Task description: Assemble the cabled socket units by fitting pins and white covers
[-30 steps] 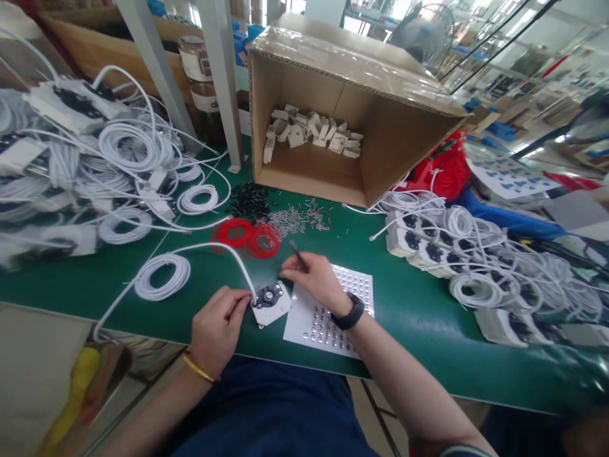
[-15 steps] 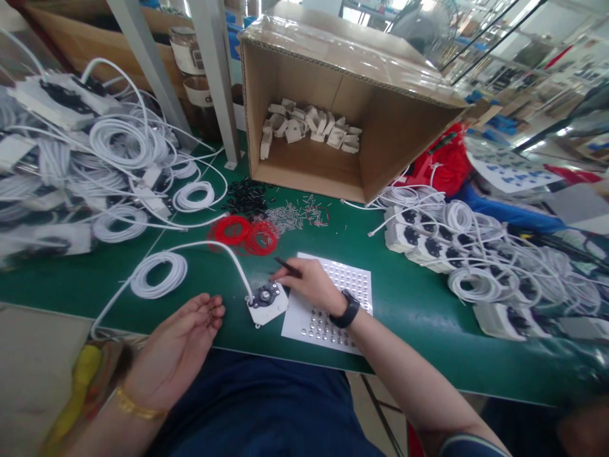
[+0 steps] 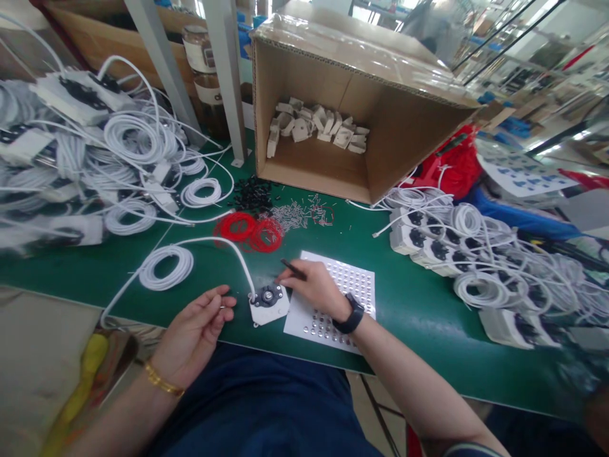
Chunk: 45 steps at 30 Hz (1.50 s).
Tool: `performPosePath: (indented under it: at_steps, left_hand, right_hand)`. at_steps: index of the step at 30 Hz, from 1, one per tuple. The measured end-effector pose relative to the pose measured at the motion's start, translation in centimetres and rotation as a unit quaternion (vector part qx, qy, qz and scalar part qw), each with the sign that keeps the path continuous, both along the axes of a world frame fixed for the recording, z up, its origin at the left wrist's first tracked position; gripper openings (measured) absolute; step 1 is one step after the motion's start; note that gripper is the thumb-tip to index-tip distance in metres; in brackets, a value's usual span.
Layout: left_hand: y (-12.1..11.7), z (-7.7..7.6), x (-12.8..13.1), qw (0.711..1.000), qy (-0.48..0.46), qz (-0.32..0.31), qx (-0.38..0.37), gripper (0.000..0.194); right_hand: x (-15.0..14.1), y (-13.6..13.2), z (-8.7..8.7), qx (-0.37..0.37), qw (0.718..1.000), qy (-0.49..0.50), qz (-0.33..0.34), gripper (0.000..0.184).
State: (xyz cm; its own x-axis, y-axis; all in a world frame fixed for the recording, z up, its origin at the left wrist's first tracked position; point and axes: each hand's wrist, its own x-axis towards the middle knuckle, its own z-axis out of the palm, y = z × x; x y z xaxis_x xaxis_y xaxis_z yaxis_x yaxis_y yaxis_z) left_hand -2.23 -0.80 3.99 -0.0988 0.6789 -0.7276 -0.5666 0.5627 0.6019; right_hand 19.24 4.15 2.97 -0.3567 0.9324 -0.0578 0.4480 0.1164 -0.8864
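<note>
A small white module with a black round centre point(image 3: 269, 303) lies on the green table point(image 3: 409, 304) near its front edge, with a white cable point(image 3: 166, 266) coiled to its left. My left hand point(image 3: 197, 333) lies palm up just left of the module, fingers loosely curled, and seems to hold some tiny parts. My right hand point(image 3: 311, 287) pinches a thin dark tool point(image 3: 292, 269) just right of the module, over a white sheet of small shiny dots point(image 3: 340, 298).
An open cardboard box point(image 3: 352, 108) with beige parts stands on its side at the back. Red rings point(image 3: 250, 231), black bits point(image 3: 250, 197) and metal pins point(image 3: 297, 216) lie before it. Piles of white cabled modules fill the left point(image 3: 90, 158) and right point(image 3: 476, 254).
My left hand let go of the module, drew back toward me and turned palm up, then moved a little closer again. My right hand lowered the tool beside the module.
</note>
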Motion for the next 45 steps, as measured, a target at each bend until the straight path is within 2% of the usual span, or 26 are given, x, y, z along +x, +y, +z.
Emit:
performPosePath:
  at_steps: [3,6,8,10,13,16,17,19,20,21,23,25,26,29,30,32,35,37,39,42,45]
  left_hand:
    - [-0.1,-0.2,-0.3,1.000,-0.018,-0.011,0.001,0.014]
    - [0.0,-0.3,-0.5,0.998,-0.041,-0.051,0.020,0.016]
    - [0.2,-0.4,-0.7,0.996,-0.021,-0.070,0.044,0.019]
    - [0.4,-0.2,-1.0,0.995,0.014,-0.074,0.072,0.021]
    - [0.6,0.2,-1.2,0.992,0.039,-0.072,0.096,0.018]
    - [0.5,0.7,-1.2,0.991,0.052,-0.080,0.095,0.021]
    - [0.4,0.7,-1.2,0.989,0.061,-0.093,0.098,0.024]
    - [-0.1,0.5,-1.2,0.979,0.098,-0.133,0.120,0.026]
    - [-0.5,0.3,-1.1,0.971,0.124,-0.150,0.141,0.029]
    - [-0.9,0.1,-1.0,0.961,0.155,-0.163,0.163,0.031]
    - [-2.0,-0.5,-0.6,0.940,0.221,-0.167,0.199,0.035]
    - [-3.2,-1.1,-0.2,0.912,0.306,-0.146,0.232,0.028]
    - [-3.7,-1.5,0.0,0.888,0.357,-0.134,0.258,0.021]
    - [-4.7,-2.9,0.0,0.779,0.487,-0.135,0.372,0.007]
    - [-4.8,-3.4,-0.1,0.743,0.510,-0.147,0.408,0.007]
    - [-4.7,-4.1,-0.4,0.689,0.534,-0.174,0.459,0.010]
    - [-4.2,-4.4,-0.7,0.630,0.557,-0.205,0.500,0.015]
    - [-3.9,-4.1,-0.8,0.610,0.562,-0.226,0.511,0.015]
    - [-3.6,-3.6,-0.9,0.613,0.558,-0.247,0.502,0.010]
    - [-3.1,-3.1,-0.9,0.644,0.536,-0.269,0.475,0.006]
    - [-2.8,-2.9,-0.4,0.676,0.512,-0.278,0.451,0.009]
  right_hand:
    - [0.4,-0.6,-0.4,0.078,0.995,-0.033,0.046,0.012]
    - [0.9,-1.4,-1.1,0.192,0.975,-0.062,0.091,0.024]
    - [1.0,-1.8,-1.7,0.248,0.960,-0.076,0.102,0.029]
    - [0.9,-2.1,-1.9,0.274,0.952,-0.088,0.100,0.030]
    - [1.0,-2.4,-1.4,0.267,0.952,-0.114,0.096,0.032]
    - [1.5,-3.0,0.3,0.196,0.961,-0.151,0.121,0.035]
    - [1.7,-3.3,0.8,0.169,0.964,-0.156,0.134,0.041]
    - [1.8,-3.9,1.5,0.135,0.966,-0.160,0.154,0.068]
    - [1.6,-4.3,1.6,0.132,0.965,-0.163,0.157,0.079]
    - [1.4,-4.7,1.5,0.136,0.965,-0.167,0.153,0.082]
    - [0.6,-5.2,0.9,0.150,0.964,-0.177,0.133,0.073]
    - [-0.2,-5.6,0.2,0.158,0.965,-0.181,0.108,0.065]
    - [-0.5,-5.7,-0.1,0.159,0.965,-0.182,0.098,0.064]
    - [-1.0,-5.9,-0.4,0.153,0.967,-0.186,0.078,0.063]
    - [-1.1,-5.9,-0.4,0.151,0.968,-0.187,0.075,0.063]
    - [-1.1,-6.0,-0.1,0.148,0.968,-0.188,0.072,0.062]
    - [-1.1,-6.1,0.0,0.142,0.968,-0.193,0.072,0.060]
    - [-1.2,-6.2,0.0,0.141,0.968,-0.193,0.072,0.061]
    - [-1.2,-6.2,-0.1,0.142,0.969,-0.190,0.070,0.062]
    - [-1.2,-6.2,-0.1,0.143,0.969,-0.188,0.066,0.063]
    - [-1.2,-6.2,-0.1,0.142,0.969,-0.188,0.066,0.063]
